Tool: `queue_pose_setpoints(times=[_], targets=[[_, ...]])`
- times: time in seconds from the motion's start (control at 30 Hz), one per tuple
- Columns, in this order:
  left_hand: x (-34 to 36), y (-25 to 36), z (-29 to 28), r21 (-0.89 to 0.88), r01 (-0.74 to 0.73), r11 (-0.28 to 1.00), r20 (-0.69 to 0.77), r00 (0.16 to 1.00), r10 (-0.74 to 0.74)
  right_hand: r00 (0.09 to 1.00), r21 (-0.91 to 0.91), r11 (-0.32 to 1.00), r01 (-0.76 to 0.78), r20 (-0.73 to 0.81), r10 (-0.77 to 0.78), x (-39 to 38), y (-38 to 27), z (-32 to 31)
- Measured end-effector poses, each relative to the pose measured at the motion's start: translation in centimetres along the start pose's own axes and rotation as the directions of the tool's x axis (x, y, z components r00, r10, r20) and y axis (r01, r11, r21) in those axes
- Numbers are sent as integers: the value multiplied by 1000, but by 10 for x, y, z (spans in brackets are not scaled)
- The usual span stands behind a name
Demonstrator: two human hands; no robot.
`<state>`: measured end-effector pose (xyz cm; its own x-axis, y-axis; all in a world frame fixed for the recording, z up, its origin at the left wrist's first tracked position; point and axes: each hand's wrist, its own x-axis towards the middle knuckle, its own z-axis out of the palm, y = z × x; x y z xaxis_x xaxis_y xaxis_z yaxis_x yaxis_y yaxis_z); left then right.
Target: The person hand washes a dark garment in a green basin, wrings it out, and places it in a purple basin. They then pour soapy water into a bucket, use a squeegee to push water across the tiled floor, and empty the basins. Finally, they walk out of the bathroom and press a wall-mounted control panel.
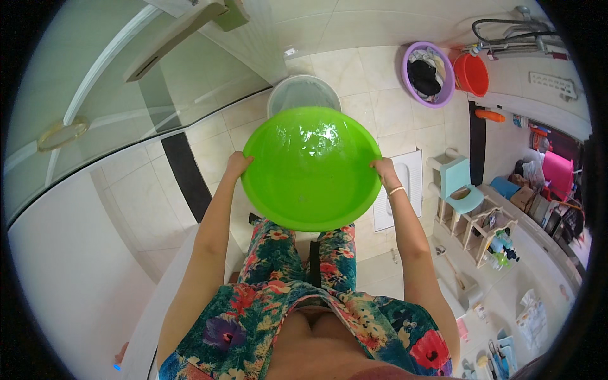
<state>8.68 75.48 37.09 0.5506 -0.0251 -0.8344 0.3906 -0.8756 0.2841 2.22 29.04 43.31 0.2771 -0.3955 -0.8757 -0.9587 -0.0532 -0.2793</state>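
Observation:
I hold a large round bright green basin [308,183] out in front of me by its two sides. My left hand [238,166] is closed on its left rim. On the opposite rim, my right hand [384,171], with a bracelet at the wrist, grips it too. Light glints off the wet-looking far part of the basin's inside. Its far rim overlaps a pale round bucket [297,87], whose near side is hidden. Streaks show within the bucket; whether water is running into it I cannot tell.
A purple tub [406,75] of clothes and a red bucket [471,75] stand far right. Right of the basin lie a white squat toilet [413,180] and a light-blue child's toilet seat [465,201]. A glass partition [190,117] runs along the left.

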Motion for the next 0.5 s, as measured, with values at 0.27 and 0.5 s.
queue_pose_setpoints(times=[0.27,0.5], targets=[[11,0,-4,-12,72,997,57,996,-71,999,15,1000,15,36,-15,1,-13,0],[21,-6,-1,-50,21,999,15,1000,-20,999,11,1000,17,40,-17,3,-17,1]])
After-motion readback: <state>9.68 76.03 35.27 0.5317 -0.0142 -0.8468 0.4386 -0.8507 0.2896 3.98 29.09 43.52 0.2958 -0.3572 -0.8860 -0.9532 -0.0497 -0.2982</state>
